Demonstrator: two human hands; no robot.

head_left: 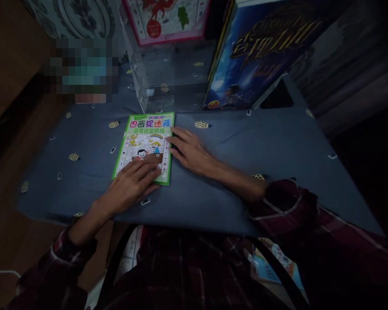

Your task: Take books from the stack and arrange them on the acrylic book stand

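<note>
A thin children's picture book [148, 125] with a green border and cartoon figures lies flat on the cloth-covered table, cover up. Across its lower part rests my left hand [134, 181], palm down with the fingers stretched out, hiding the bottom left of the cover. My right hand [190, 150] lies on the cloth at the book's right side, its fingertips touching the right edge and its fingers spread. Neither hand grips the book.
Behind the book stands a clear acrylic holder [142, 86] with a pink-bordered book [173, 21] in it. Beside it leans a large blue book [242, 64]. A dark flat object [276, 97] lies further right. Another colourful book [278, 262] is below the table's front edge.
</note>
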